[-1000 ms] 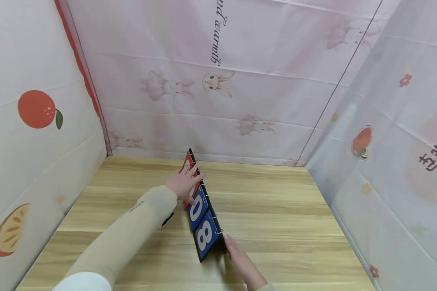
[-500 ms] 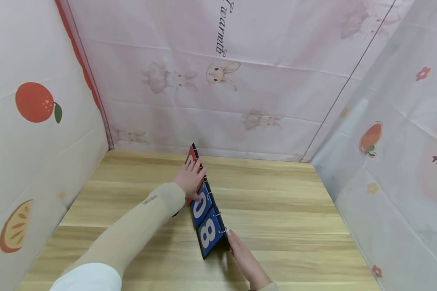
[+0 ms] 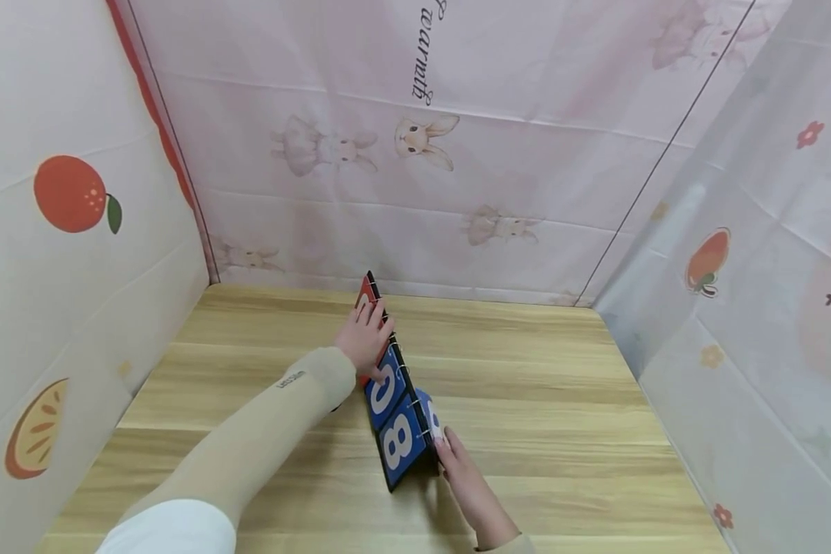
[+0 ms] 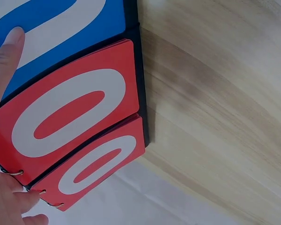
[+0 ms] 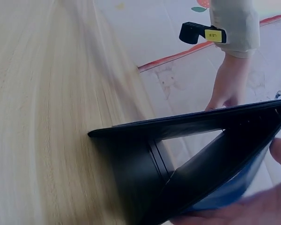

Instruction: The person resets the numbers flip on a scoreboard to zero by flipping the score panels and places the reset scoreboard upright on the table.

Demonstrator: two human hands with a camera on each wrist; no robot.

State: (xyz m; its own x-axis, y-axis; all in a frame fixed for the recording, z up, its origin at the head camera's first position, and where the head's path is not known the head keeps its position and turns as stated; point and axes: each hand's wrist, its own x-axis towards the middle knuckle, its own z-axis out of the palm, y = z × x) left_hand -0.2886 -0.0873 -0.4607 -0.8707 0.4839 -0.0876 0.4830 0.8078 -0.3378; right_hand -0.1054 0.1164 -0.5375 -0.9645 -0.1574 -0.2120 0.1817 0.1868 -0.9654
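A tabletop flip scoreboard (image 3: 396,454) stands tented on the table, its ringed spine running away from me. Its left face shows a blue 8 and a blue 0; two red 0 cards (image 4: 68,115) appear in the left wrist view. My left hand (image 3: 363,338) grips the far half, fingers over the spine and thumb (image 4: 11,47) on the blue 0 card. At the near end, my right hand (image 3: 467,485) pinches a blue number card (image 3: 425,408) on the right face, its digit partly covered. The right wrist view looks into the black hollow frame (image 5: 192,124) from its end.
The wood-grain table (image 3: 526,400) extends around the scoreboard. Printed cloth walls (image 3: 561,154) enclose it at the back and both sides. A black strap device with a yellow label (image 5: 213,35) is on the left wrist.
A blue card has come into view at the right face, in the right hand's fingers, which have lifted slightly. The left hand keeps its hold. The head view has shifted a little.
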